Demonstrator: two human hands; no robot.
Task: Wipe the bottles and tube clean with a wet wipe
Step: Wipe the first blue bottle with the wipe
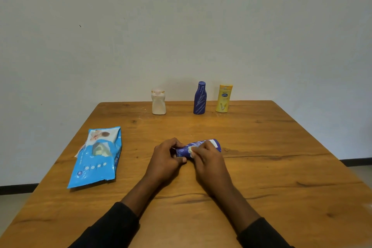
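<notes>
3 bottles (199,97) stand in a row at the back of the table (261,147); the tube (196,144) lies in front, the wipes pack (96,157) to its left.

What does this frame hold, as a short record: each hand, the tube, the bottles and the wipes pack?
left hand: grips one end of the blue tube
right hand: its fingers press the wet wipe around the tube
tube: held roughly level, low over the table; contact with it cannot be told
bottles: white bottle, blue bottle and yellow bottle upright in a row at the far edge
wipes pack: lies flat, left of the hands
</notes>
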